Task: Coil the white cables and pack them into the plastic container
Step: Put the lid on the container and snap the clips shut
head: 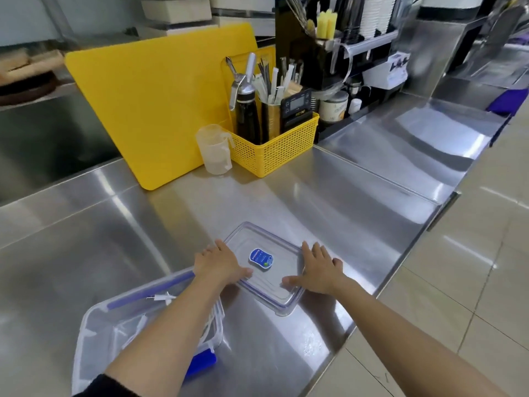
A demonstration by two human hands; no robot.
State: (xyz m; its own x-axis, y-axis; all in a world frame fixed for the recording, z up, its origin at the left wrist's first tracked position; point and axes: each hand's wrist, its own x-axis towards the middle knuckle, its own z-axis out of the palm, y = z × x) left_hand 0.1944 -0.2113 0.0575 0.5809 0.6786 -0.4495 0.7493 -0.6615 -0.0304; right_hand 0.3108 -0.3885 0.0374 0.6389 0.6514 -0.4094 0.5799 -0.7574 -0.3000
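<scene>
A clear plastic lid (269, 293) with a blue sticker lies flat on the steel counter. My left hand (219, 263) grips its left edge and my right hand (319, 270) grips its right edge, thumbs on top. The clear plastic container (94, 336) with blue clasps stands at the lower left, partly under my left forearm. White cables (143, 322) lie inside it, with a plug end showing near the far rim.
A yellow cutting board (148, 104) leans at the back. Next to it are a clear measuring jug (214, 151) and a yellow basket (280, 147) of utensils. The steel counter (329, 196) ends at the right edge above a tiled floor.
</scene>
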